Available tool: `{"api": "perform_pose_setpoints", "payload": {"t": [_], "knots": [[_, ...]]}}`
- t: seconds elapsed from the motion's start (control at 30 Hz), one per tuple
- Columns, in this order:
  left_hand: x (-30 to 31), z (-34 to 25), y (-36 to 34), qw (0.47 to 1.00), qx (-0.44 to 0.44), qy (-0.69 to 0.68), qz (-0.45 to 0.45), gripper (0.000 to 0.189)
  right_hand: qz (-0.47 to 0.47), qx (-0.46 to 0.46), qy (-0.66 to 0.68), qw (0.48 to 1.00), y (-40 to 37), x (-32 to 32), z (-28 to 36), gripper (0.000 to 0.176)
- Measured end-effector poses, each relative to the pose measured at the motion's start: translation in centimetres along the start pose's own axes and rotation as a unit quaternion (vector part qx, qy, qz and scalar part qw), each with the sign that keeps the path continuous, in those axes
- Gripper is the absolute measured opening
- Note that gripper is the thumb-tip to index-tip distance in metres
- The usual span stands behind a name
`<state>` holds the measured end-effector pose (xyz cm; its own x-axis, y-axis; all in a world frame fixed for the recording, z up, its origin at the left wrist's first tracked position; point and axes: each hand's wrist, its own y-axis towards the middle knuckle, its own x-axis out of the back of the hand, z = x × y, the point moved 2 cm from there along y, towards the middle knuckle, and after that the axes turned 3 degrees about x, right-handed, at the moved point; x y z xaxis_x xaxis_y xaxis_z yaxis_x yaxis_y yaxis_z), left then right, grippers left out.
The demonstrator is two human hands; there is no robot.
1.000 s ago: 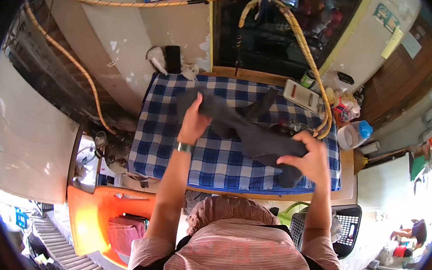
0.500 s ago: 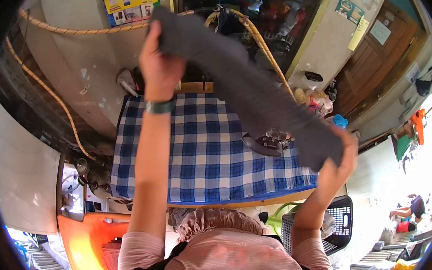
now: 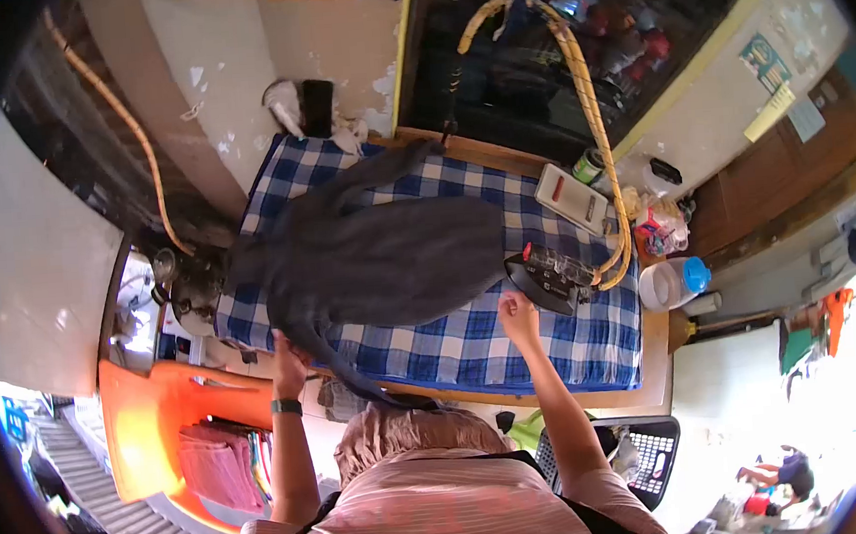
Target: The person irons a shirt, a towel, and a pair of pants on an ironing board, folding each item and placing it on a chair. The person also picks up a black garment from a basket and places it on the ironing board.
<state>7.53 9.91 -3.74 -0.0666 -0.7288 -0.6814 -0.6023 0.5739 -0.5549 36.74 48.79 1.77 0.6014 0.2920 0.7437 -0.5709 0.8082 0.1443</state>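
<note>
A dark grey long-sleeved shirt lies spread on the blue-and-white checked cloth, one sleeve toward the back and the other hanging over the front edge. My left hand is at the cloth's front left, beside the near sleeve, fingers stretched out; whether they touch the fabric is hard to make out. Just off the shirt's right end, my right hand has its fingers curled in, with nothing visible in them. Close to it stands a black iron, its cord wrapped in yellowish tubing.
A white tray and a green can sit at the back right. Beside the table's right edge is a blue-lidded container. Below are a black basket and an orange chair with folded clothes.
The dark shirt, held up between both hands before, now lies flat on the checked cloth. Both hands have let go and come down toward the front. The view has shifted.
</note>
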Motion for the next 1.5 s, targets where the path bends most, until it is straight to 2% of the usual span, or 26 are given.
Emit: {"api": "perform_pose_setpoints", "payload": {"t": [0.03, 0.1, 0.17, 0.2, 0.27, 0.3, 0.37, 0.43, 0.5, 0.57, 0.7, 0.73, 0.77, 0.8, 0.9, 0.97, 1.0, 1.07, 1.13, 1.23, 1.27, 1.3, 1.33, 1.37, 1.43, 1.5], "knots": [[-0.7, 1.1, -1.1, 0.996, -0.024, 0.08, -0.014, 0.067, 0.009, 0.008, -0.001, 1.0, 1.0, -1.2, -0.4, 0.027], [-2.7, 2.0, -2.9, 0.985, -0.057, 0.156, -0.039, 0.06, 0.013, -0.269, 0.269, 0.925, 2.7, -4.2, -0.3, 0.04], [-4.5, 1.6, -3.8, 0.918, -0.068, 0.326, -0.215, 0.046, -0.009, -0.262, 0.272, 0.926, 3.9, -6.6, 1.0, 0.053], [-5.4, 1.8, -3.6, 0.917, -0.074, 0.32, -0.227, 0.046, -0.046, -0.223, 0.196, 0.954, 4.8, -8.2, 0.4, 0.054], [-6.3, 1.5, -3.0, 0.895, -0.214, 0.356, -0.165, 0.038, -0.125, -0.083, 0.057, 0.987, 5.8, -8.7, 2.2, 0.053], [-5.8, 0.8, -3.4, 0.892, -0.219, 0.355, -0.173, 0.038, -0.1, -0.018, 0.071, 0.992, 6.3, -7.7, 3.3, 0.042], [-4.8, -0.7, -4.4, 0.901, -0.345, 0.197, -0.175, 0.036, 0.006, -0.052, 0.427, 0.903, 6.3, -4.1, 6.6, 0.039], [-4.1, -1.8, -7.3, 0.885, -0.349, 0.228, -0.207, 0.034, -0.02, -0.088, 0.494, 0.865, 5.8, -1.9, 6.0, 0.036], [0.8, -1.2, -7.8, 0.803, -0.352, 0.414, -0.246, 0.031, -0.041, -0.209, 0.478, 0.852, 3.7, 0.4, 6.1, 0.051], [3.7, 1.1, -8.5, 0.805, -0.269, 0.463, -0.256, 0.029, -0.05, -0.194, 0.453, 0.869, 1.6, -1.0, 1.8, 0.057], [3.3, 5.4, -9.2, 0.915, -0.221, 0.328, -0.085, 0.03, -0.012, -0.285, 0.458, 0.842, -2.8, -1.3, -1.6, 0.057], [4.6, 6.0, -8.7, 0.916, -0.217, 0.328, -0.086, 0.03, 0.001, -0.336, 0.429, 0.838, -3.8, -1.2, -2.4, 0.054], [7.1, 7.0, -7.7, 0.849, -0.186, 0.488, -0.074, 0.035, 0.001, -0.341, 0.427, 0.838, -4.3, -1.5, -4.3, 0.054], [9.0, 7.5, -7.6, 0.756, -0.15, 0.635, -0.057, 0.041, -0.038, -0.294, 0.38, 0.876, -4.4, -1.9, -6.8, 0.052], [11.5, 5.8, -9.1, 0.721, -0.056, 0.679, -0.124, 0.048, -0.112, -0.225, 0.276, 0.928, -5.5, 1.0, -6.5, 0.035], [11.5, 3.8, -10.8, 0.706, -0.121, 0.694, -0.077, 0.045, -0.006, -0.093, 0.102, 0.99, -6.5, 3.6, -5.2, 0.019], [11.7, 3.4, -11.5, 0.72, -0.109, 0.683, -0.066, 0.045, -0.047, -0.058, 0.061, 0.995, -7.2, 4.3, -2.9, 0.014], [10.4, 2.4, -12.1, 0.732, -0.096, 0.673, -0.05, 0.044, 0.002, 0.044, -0.124, 0.991, -8.1, 3.9, -3.3, 0.013], [8.5, 1.4, -11.6, 0.681, -0.012, 0.727, -0.085, 0.044, 0.027, 0.117, -0.213, 0.97, -7.1, 4.4, -2.2, 0.014], [9.6, 0.9, -6.0, 0.738, -0.303, 0.58, -0.166, 0.037, -0.108, 0.194, -0.244, 0.944, -1.1, 8.3, 4.6, 0.043], [6.8, 0.2, -5.2, 0.782, -0.291, 0.515, -0.196, 0.037, -0.149, 0.215, -0.29, 0.921, 1.2, 9.8, 5.1, 0.055], [3.5, -0.6, -4.5, 0.821, -0.278, 0.446, -0.225, 0.039, -0.094, 0.207, -0.33, 0.916, 3.3, 11.3, 5.5, 0.062], [3.1, -1.0, -2.7, 0.738, -0.313, 0.533, -0.269, 0.043, -0.04, 0.201, -0.369, 0.907, 5.3, 12.6, 5.1, 0.069], [2.9, -1.2, -1.1, 0.643, -0.341, 0.611, -0.31, 0.047, 0.121, 0.132, -0.335, 0.925, 7.7, 13.1, 2.8, 0.074], [0.1, -1.3, -0.3, 0.627, -0.34, 0.603, -0.358, 0.048, 0.168, 0.233, -0.247, 0.925, 10.9, 13.6, 1.4, 0.071], [-1.2, -1.9, -0.8, 0.617, -0.295, 0.63, -0.368, 0.046, 0.224, 0.225, -0.232, 0.919, 12.4, 13.7, 0.9, 0.065]]}}
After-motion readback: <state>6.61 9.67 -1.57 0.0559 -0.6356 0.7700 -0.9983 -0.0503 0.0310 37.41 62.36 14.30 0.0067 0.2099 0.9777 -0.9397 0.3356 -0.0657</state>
